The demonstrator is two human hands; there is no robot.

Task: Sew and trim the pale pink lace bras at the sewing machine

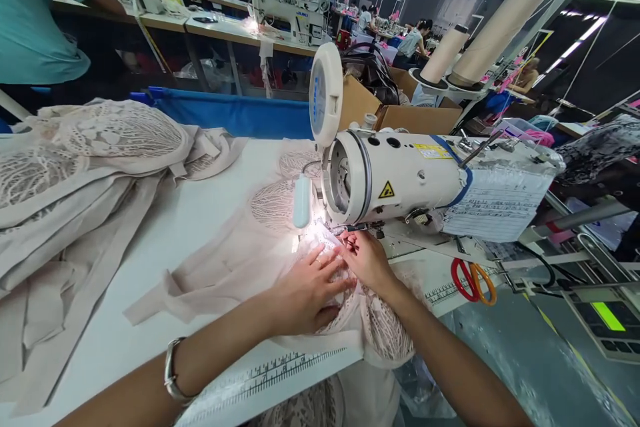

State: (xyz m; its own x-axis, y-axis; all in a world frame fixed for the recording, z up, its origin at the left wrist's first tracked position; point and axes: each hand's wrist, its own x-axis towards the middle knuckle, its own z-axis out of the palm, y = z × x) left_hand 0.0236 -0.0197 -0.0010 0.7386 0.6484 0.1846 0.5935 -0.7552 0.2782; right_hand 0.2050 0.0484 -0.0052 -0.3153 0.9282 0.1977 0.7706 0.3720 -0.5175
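Observation:
A pale beige lace garment (220, 247) with rounded, cup-like panels lies under the head of a white sewing machine (400, 177). My left hand (310, 290) rests on the lace with its fingers stretched out, just in front of the lit needle area. To its right, my right hand (367, 257) has thumb and fingers pinched together on the fabric edge, close to the presser foot. The needle itself is lost in the lamp's glare. Part of the garment hangs over the table's front edge.
A heap of similar lace garments (95, 167) covers the table's left side. Scissors with red and orange handles (473, 280) sit at the right edge. Thread cones (510, 20) stand behind the machine. A person in a teal shirt (43, 20) is at the far left.

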